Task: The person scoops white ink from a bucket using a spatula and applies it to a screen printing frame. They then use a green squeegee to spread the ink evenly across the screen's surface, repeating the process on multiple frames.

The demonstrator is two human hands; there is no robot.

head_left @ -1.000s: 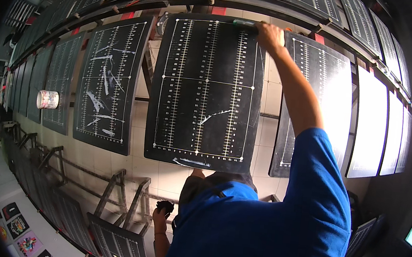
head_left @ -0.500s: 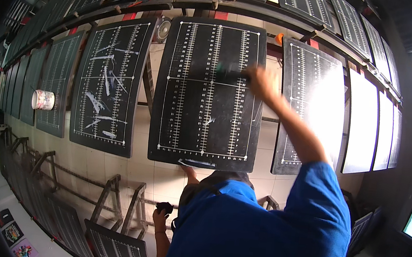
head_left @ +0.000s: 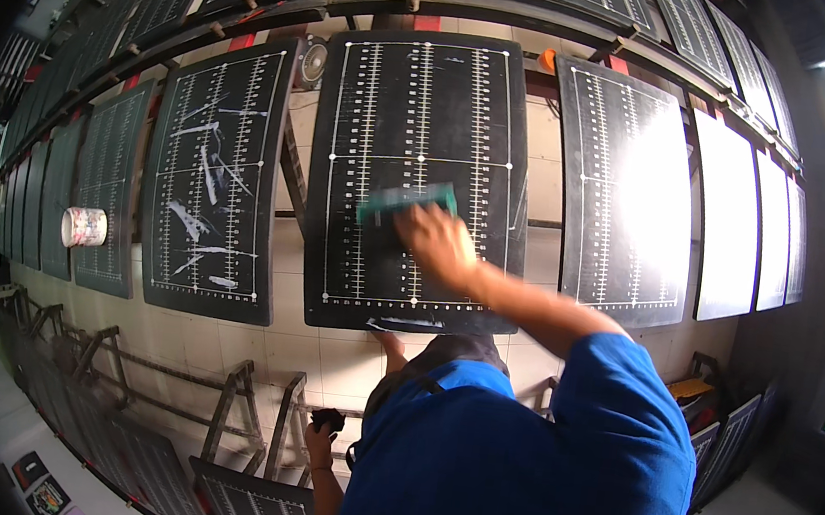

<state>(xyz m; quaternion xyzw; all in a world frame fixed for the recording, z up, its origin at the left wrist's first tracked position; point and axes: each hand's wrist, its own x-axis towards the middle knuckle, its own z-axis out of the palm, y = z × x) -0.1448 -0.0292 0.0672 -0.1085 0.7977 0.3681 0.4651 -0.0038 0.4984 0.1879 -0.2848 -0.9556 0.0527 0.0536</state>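
A black board (head_left: 428, 108) with white ruled lines and dots hangs from a rail in front of me. My right hand (head_left: 439, 240) presses a flat green block (head_left: 406, 202) against the board's middle, the arm reaching up from my blue sleeve. Low down, my left hand (head_left: 318, 441) is closed around a small black object (head_left: 327, 418), near the tiled wall below the board. White smears run along the board's bottom edge.
More black boards hang in rows left and right; the left neighbour (head_left: 215, 176) is streaked with white marks and the right one (head_left: 620, 199) reflects glare. A white cup-like cylinder (head_left: 84, 226) sticks out at far left. Wooden stands (head_left: 236, 410) and leaning boards (head_left: 255, 508) line the floor.
My right hand has come down with the green block from the board's top edge to its middle. The left hand has stayed low.
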